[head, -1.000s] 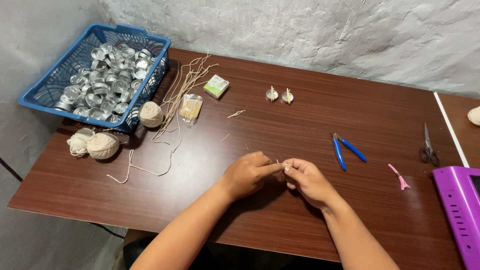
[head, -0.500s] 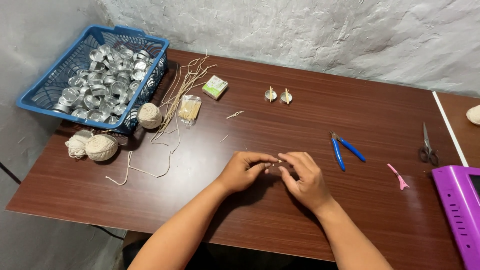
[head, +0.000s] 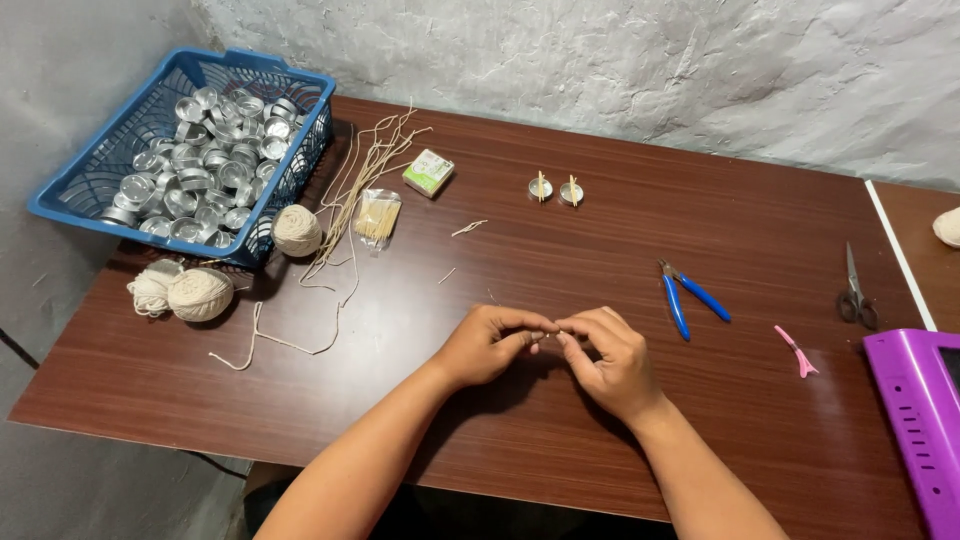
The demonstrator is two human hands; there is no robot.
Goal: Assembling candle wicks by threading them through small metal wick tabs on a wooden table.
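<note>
1. Lower centre of the frame: we see the left hand [head: 487,345] and the right hand [head: 612,358] meeting fingertip to fingertip just above the dark brown wooden table [head: 560,450]. Both are pinched shut on a small pale piece between them, too small to identify.
2. We judge the work goes best with the pinch kept firm and close to the tips, wrists braced low over the table.
3. Right of the hands lie the blue-handled pliers [head: 690,298] and a pink clip [head: 797,352]; a purple plastic case [head: 920,420] sits at the right edge, grey scissors [head: 853,292] above it.
4. Left of centre: cream balls of twine [head: 200,293] and loose cord strands [head: 355,190].
5. Further up: two small metal cups with sticks across them [head: 555,189] and a small green box [head: 428,172].
6. Upper left: a blue plastic basket [head: 75,195] of empty metal cups [head: 205,150].
</note>
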